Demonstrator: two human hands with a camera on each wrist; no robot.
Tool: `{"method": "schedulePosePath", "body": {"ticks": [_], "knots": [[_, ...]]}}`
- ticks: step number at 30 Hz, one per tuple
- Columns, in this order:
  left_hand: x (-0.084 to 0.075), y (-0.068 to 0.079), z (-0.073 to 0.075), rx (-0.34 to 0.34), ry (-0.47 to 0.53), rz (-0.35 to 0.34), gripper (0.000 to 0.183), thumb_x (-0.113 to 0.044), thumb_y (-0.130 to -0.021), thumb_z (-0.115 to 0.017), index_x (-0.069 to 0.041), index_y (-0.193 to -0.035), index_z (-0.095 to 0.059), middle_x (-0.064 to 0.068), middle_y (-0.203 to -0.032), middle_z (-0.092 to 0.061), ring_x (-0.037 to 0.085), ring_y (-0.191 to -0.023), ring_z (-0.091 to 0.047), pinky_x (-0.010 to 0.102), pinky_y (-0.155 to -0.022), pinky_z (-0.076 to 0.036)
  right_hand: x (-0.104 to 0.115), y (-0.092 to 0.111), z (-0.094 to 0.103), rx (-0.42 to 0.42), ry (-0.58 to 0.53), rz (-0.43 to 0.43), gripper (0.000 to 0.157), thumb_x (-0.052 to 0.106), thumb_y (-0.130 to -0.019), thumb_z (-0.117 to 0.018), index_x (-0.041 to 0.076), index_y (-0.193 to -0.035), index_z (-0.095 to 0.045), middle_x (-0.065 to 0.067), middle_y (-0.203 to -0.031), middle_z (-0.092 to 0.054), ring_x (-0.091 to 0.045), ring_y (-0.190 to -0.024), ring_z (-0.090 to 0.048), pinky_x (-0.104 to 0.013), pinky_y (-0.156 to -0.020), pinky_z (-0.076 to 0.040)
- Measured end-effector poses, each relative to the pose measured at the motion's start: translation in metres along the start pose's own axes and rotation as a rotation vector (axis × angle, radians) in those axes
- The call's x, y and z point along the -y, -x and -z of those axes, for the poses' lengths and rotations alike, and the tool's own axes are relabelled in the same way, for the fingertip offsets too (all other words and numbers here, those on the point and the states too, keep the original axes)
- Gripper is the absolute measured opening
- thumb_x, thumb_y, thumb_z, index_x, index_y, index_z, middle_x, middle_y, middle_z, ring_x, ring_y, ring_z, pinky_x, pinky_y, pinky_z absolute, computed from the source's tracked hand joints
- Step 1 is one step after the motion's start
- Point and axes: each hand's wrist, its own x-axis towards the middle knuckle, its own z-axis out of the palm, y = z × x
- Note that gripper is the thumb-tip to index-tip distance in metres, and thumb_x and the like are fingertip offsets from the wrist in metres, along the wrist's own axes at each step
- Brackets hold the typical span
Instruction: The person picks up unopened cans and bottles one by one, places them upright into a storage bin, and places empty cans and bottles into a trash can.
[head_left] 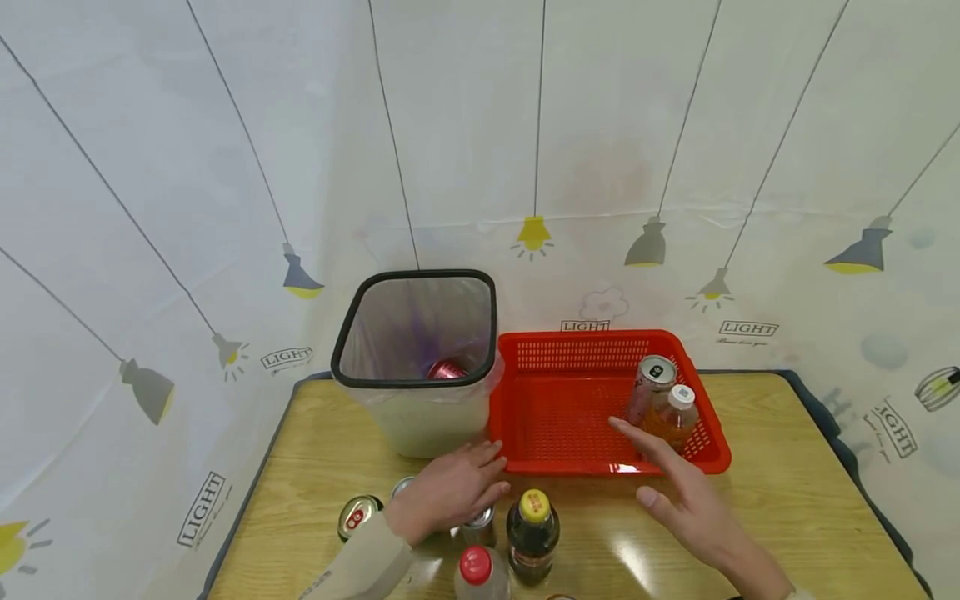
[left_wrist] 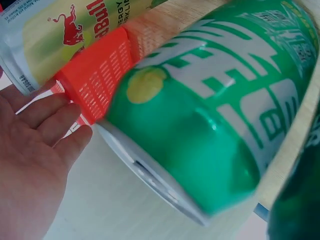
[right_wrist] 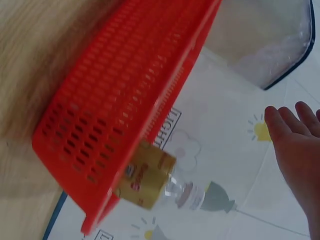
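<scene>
My left hand (head_left: 453, 492) reaches over several drink cans, fingers extended and not gripping anything. In the left wrist view, its fingers (left_wrist: 50, 117) lie close to a Red Bull can (left_wrist: 75, 37); whether they touch it I cannot tell. A green soda can (left_wrist: 200, 115) fills much of that view. In the head view, a can (head_left: 358, 517) stands left of the wrist and a silver-topped can (head_left: 480, 527) is partly hidden by the hand. My right hand (head_left: 697, 508) hovers with spread fingers at the front right of the red basket (head_left: 562, 417), holding nothing.
A lined bin (head_left: 420, 417) with a red can (head_left: 447, 369) inside stands left of the basket. The basket holds a pinkish can (head_left: 651, 387) and a white-capped orange drink bottle (head_left: 675, 417). Nearer stand a yellow-capped dark bottle (head_left: 534, 537) and a red-capped bottle (head_left: 478, 571).
</scene>
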Motion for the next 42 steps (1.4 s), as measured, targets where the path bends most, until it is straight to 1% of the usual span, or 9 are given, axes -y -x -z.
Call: {"method": "schedulePosePath", "body": {"ticks": [8, 15, 19, 23, 30, 32, 37, 39, 42], "knots": [[0.003, 0.0, -0.001, 0.017, 0.038, -0.002, 0.048, -0.036, -0.109, -0.049, -0.004, -0.141, -0.064, 0.015, -0.15, -0.055, 0.03, -0.14, -0.052, 0.043, -0.116, -0.04, -0.001, -0.001, -0.036, 0.113, -0.064, 0.059, 0.068, 0.025, -0.101, -0.063, 0.024, -0.163, -0.034, 0.003, -0.162, -0.042, -0.02, -0.143, -0.047, -0.048, -0.106, -0.048], [0.001, 0.0, 0.003, 0.031, 0.017, -0.017, 0.048, -0.037, -0.11, -0.048, -0.003, -0.14, -0.064, 0.017, -0.15, -0.055, 0.031, -0.14, -0.052, 0.042, -0.117, -0.039, 0.0, -0.003, -0.057, 0.243, -0.1, 0.002, 0.078, 0.052, -0.099, -0.064, 0.034, -0.165, -0.026, 0.007, -0.166, -0.036, -0.02, -0.148, -0.04, -0.055, -0.109, -0.044], [0.001, 0.0, 0.003, 0.036, 0.015, -0.015, 0.049, -0.038, -0.11, -0.047, -0.003, -0.141, -0.064, 0.016, -0.151, -0.055, 0.031, -0.141, -0.051, 0.042, -0.117, -0.038, 0.001, -0.003, -0.066, 0.307, -0.17, -0.049, 0.091, 0.051, -0.094, -0.072, 0.036, -0.166, -0.019, 0.008, -0.169, -0.028, -0.021, -0.151, -0.035, -0.058, -0.111, -0.043], [0.002, 0.0, 0.002, 0.047, 0.026, -0.006, 0.049, -0.038, -0.11, -0.046, -0.004, -0.142, -0.063, 0.015, -0.152, -0.053, 0.031, -0.143, -0.049, 0.042, -0.118, -0.037, -0.001, -0.003, -0.078, 0.346, -0.241, -0.063, 0.104, 0.044, -0.09, -0.08, 0.034, -0.167, -0.012, 0.006, -0.171, -0.021, -0.027, -0.152, -0.034, -0.053, -0.114, -0.041], [0.003, 0.0, 0.001, 0.048, 0.038, -0.005, 0.05, -0.039, -0.11, -0.046, -0.005, -0.142, -0.062, 0.015, -0.152, -0.053, 0.03, -0.142, -0.049, 0.043, -0.118, -0.037, -0.002, -0.006, -0.099, 0.335, -0.314, -0.115, 0.12, 0.035, -0.08, -0.09, 0.036, -0.167, -0.008, 0.012, -0.172, -0.017, -0.036, -0.152, -0.032, -0.06, -0.114, -0.037], [0.003, 0.001, 0.001, 0.039, 0.033, -0.012, 0.049, -0.039, -0.11, -0.047, -0.004, -0.142, -0.063, 0.016, -0.151, -0.054, 0.031, -0.142, -0.05, 0.043, -0.118, -0.038, -0.001, -0.008, -0.104, 0.324, -0.304, -0.115, 0.121, 0.036, -0.079, -0.091, 0.035, -0.167, -0.008, 0.011, -0.172, -0.017, -0.037, -0.151, -0.032, -0.058, -0.114, -0.038], [0.003, 0.001, 0.001, 0.037, 0.029, -0.016, 0.049, -0.038, -0.11, -0.047, -0.004, -0.142, -0.062, 0.016, -0.151, -0.054, 0.031, -0.142, -0.049, 0.044, -0.118, -0.038, 0.0, -0.009, -0.113, 0.28, -0.295, -0.058, 0.124, 0.035, -0.076, -0.094, 0.031, -0.168, -0.011, 0.005, -0.171, -0.023, -0.036, -0.148, -0.039, -0.038, -0.116, -0.039], [0.003, 0.0, 0.001, 0.043, 0.03, -0.014, 0.05, -0.038, -0.11, -0.047, -0.004, -0.143, -0.062, 0.016, -0.151, -0.054, 0.031, -0.142, -0.049, 0.043, -0.118, -0.038, 0.0, -0.008, -0.115, 0.252, -0.278, -0.028, 0.124, 0.033, -0.074, -0.095, 0.029, -0.168, -0.013, 0.003, -0.17, -0.026, -0.036, -0.146, -0.042, -0.035, -0.115, -0.039], [0.003, 0.0, 0.001, 0.051, 0.035, -0.01, 0.05, -0.039, -0.11, -0.046, -0.005, -0.143, -0.061, 0.015, -0.152, -0.053, 0.029, -0.143, -0.049, 0.043, -0.118, -0.038, 0.003, -0.008, -0.117, 0.223, -0.248, -0.035, 0.119, 0.035, -0.075, -0.094, 0.028, -0.167, -0.018, 0.004, -0.168, -0.031, -0.034, -0.145, -0.044, -0.037, -0.115, -0.039]]}}
